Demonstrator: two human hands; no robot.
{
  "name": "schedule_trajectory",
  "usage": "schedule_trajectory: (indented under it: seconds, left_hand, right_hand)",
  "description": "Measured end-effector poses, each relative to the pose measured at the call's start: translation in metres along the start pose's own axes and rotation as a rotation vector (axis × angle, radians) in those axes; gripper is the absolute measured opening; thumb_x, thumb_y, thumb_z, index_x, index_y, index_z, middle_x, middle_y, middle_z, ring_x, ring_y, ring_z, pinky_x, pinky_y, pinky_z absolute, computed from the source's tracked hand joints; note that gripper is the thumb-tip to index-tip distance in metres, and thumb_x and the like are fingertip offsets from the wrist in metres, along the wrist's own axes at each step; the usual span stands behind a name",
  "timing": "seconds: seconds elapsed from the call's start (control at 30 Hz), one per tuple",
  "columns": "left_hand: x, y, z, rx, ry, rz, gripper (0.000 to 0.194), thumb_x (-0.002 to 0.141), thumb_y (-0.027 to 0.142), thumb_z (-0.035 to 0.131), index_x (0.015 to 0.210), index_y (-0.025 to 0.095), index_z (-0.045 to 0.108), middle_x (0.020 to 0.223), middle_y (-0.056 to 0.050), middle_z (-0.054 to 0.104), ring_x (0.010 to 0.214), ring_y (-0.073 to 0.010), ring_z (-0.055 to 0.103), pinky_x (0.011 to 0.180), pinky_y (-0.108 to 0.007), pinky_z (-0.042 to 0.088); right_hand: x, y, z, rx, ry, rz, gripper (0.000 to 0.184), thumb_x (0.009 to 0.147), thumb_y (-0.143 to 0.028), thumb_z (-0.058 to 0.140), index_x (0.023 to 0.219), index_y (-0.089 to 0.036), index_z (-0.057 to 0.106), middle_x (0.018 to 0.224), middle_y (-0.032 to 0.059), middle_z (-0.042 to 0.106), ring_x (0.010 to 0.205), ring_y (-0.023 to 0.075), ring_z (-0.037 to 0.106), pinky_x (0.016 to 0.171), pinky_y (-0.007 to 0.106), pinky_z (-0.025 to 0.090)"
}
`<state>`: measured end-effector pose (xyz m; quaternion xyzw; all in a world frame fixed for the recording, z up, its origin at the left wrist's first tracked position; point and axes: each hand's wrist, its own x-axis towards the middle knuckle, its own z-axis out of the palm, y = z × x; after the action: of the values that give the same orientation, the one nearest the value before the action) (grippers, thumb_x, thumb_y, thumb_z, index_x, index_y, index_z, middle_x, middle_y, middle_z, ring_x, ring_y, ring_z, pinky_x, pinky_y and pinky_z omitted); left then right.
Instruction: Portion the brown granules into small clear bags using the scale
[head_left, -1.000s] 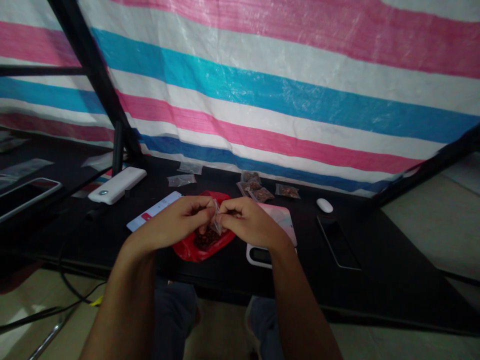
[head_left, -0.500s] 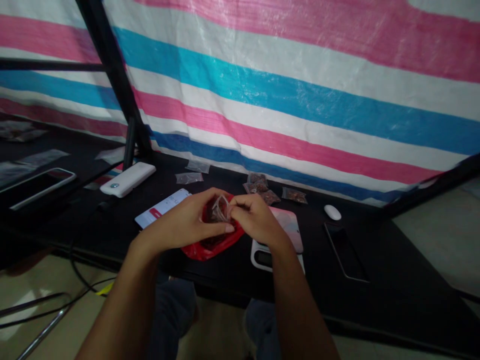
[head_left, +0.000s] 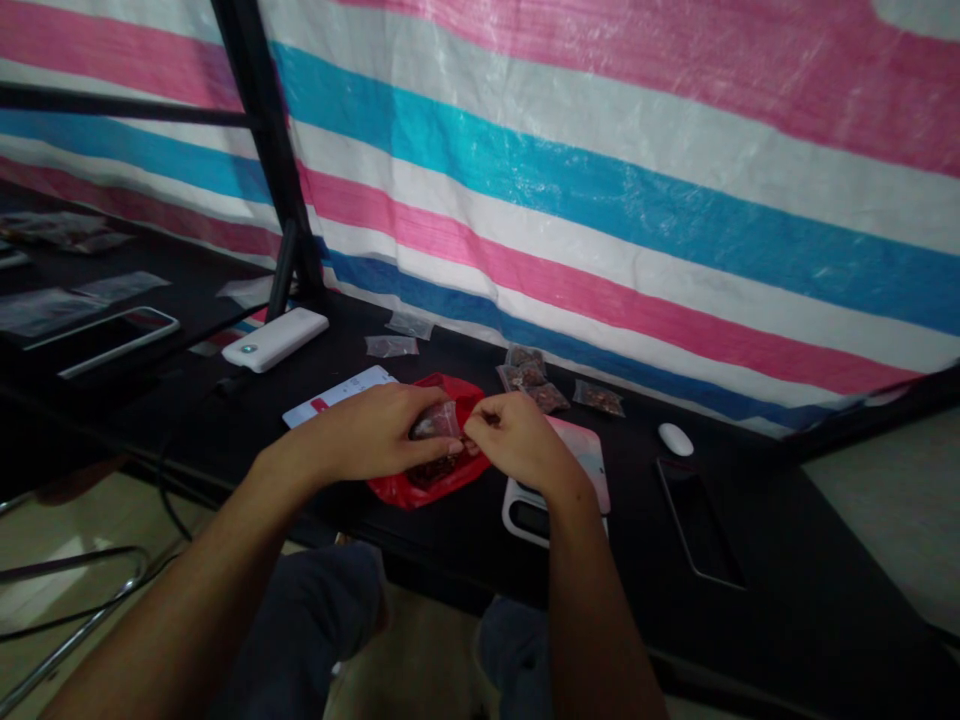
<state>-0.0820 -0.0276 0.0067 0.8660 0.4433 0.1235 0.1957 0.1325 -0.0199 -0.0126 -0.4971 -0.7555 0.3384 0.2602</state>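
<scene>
A red plastic bag lies open on the black table, with dark brown dried pieces inside. Over its mouth, my left hand is closed on a small clear zip bag, thumb in front. My right hand is pinched at the right side of the red bag, close to the zip bag's opening; what its fingertips hold is too small to make out. Under my right wrist is a white scale with a pink flat piece on it.
Several filled small bags lie behind the scale, and flat clear bags further left. Also about are a white power bank, a lit phone, a white mouse and a dark phone. A striped sheet hangs behind.
My right fingers have come away from the clear bag's edge toward the red bag's right side. The clear bag now sits lower in my left hand. The view has shifted slightly.
</scene>
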Motion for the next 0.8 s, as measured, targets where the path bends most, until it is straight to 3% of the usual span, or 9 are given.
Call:
schedule_trajectory:
  seconds: [0.17, 0.33, 0.43, 0.53, 0.57, 0.67, 0.8]
  left_hand:
    - [0.016, 0.002, -0.007, 0.259, -0.166, -0.091, 0.039, 0.083, 0.051, 0.076, 0.111, 0.024, 0.078, 0.091, -0.011, 0.080, 0.085, -0.0316, 0.076, 0.077, -0.037, 0.052]
    - [0.033, 0.012, -0.006, 0.483, -0.290, -0.111, 0.043, 0.065, 0.041, 0.091, 0.103, 0.023, 0.082, 0.099, -0.015, 0.083, 0.098, -0.0388, 0.078, 0.087, -0.043, 0.057]
    - [0.038, 0.018, -0.005, 0.604, -0.381, -0.061, 0.044, 0.070, 0.037, 0.088, 0.109, 0.016, 0.082, 0.103, -0.020, 0.083, 0.100, -0.0408, 0.079, 0.085, -0.045, 0.059]
    - [0.038, 0.022, -0.007, 0.679, -0.412, -0.031, 0.043, 0.080, 0.040, 0.081, 0.111, 0.011, 0.082, 0.104, -0.023, 0.083, 0.101, -0.0408, 0.079, 0.083, -0.044, 0.060]
    - [0.038, 0.022, -0.008, 0.689, -0.406, -0.028, 0.042, 0.082, 0.042, 0.081, 0.111, 0.012, 0.083, 0.103, -0.023, 0.083, 0.101, -0.0406, 0.079, 0.083, -0.044, 0.060]
    - [0.037, 0.022, -0.012, 0.700, -0.381, -0.031, 0.042, 0.083, 0.046, 0.081, 0.110, 0.014, 0.084, 0.103, -0.022, 0.083, 0.100, -0.0403, 0.079, 0.083, -0.044, 0.059]
    - [0.038, 0.018, -0.014, 0.703, -0.353, -0.042, 0.036, 0.085, 0.047, 0.080, 0.104, 0.016, 0.085, 0.100, -0.021, 0.083, 0.100, -0.0379, 0.079, 0.085, -0.043, 0.058]
  right_hand:
    - [-0.001, 0.008, -0.004, 0.000, 0.081, -0.024, 0.023, 0.095, -0.029, 0.057, 0.080, -0.018, 0.070, 0.075, 0.0028, 0.073, 0.068, 0.0164, 0.063, 0.062, 0.028, 0.039]
    - [-0.004, 0.010, -0.003, -0.056, -0.014, -0.020, 0.018, 0.096, -0.023, 0.058, 0.088, -0.018, 0.074, 0.083, 0.0033, 0.076, 0.074, 0.0171, 0.067, 0.068, 0.028, 0.043]
    - [-0.004, 0.007, 0.000, -0.234, -0.035, -0.011, 0.005, 0.090, -0.021, 0.072, 0.092, -0.019, 0.076, 0.095, 0.0050, 0.076, 0.085, 0.0189, 0.068, 0.074, 0.029, 0.044]
    - [-0.003, 0.007, 0.003, -0.423, 0.042, 0.010, 0.029, 0.080, -0.019, 0.085, 0.106, -0.018, 0.071, 0.113, 0.0085, 0.071, 0.099, 0.0219, 0.066, 0.079, 0.029, 0.042]
    - [-0.002, 0.008, 0.004, -0.459, 0.063, 0.020, 0.030, 0.081, -0.016, 0.083, 0.108, -0.018, 0.069, 0.115, 0.0087, 0.070, 0.100, 0.0218, 0.065, 0.079, 0.029, 0.041]
    - [0.000, 0.010, 0.002, -0.495, 0.085, 0.096, 0.014, 0.091, -0.008, 0.066, 0.100, -0.019, 0.065, 0.100, 0.0060, 0.071, 0.090, 0.0199, 0.064, 0.073, 0.029, 0.036]
    - [0.001, 0.011, -0.011, -0.460, 0.181, 0.156, 0.016, 0.095, -0.008, 0.056, 0.095, -0.020, 0.067, 0.089, 0.0048, 0.073, 0.082, 0.0202, 0.064, 0.071, 0.029, 0.037]
